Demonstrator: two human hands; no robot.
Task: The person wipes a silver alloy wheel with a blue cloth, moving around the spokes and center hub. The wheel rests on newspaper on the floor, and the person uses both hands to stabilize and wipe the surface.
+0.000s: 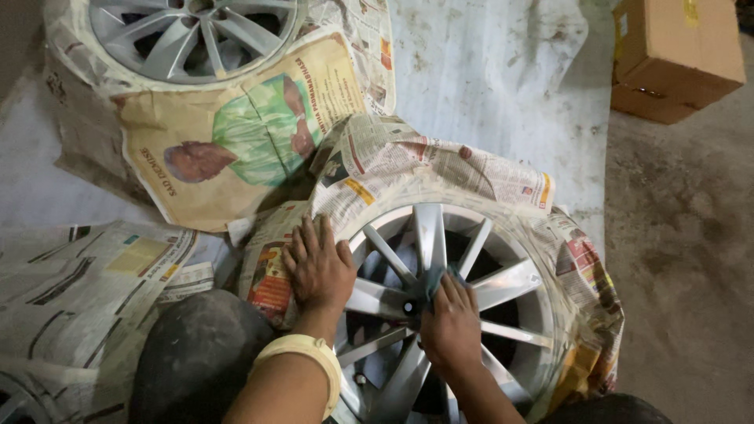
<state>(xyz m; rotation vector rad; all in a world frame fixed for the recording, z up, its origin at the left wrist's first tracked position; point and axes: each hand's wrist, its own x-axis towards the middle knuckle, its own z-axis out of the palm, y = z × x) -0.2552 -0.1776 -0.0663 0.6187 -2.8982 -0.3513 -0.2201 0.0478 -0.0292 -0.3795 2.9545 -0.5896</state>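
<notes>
A silver multi-spoke alloy wheel (503, 284) lies flat in front of me, its tyre masked with taped newspaper (408, 161). My left hand (316, 265) rests palm down, fingers spread, on the paper-covered tyre at the wheel's left rim. My right hand (449, 322) presses a small dark teal cloth (433, 281) onto the spokes beside the hub. A pale yellow band sits on my left wrist.
A second paper-masked silver wheel (184, 35) lies at the top left. Loose newspaper sheets (75, 286) cover the floor to the left. A cardboard box (674, 55) stands at the top right on the dirty concrete floor (687, 235). My dark-clad knee (192, 357) is at the bottom.
</notes>
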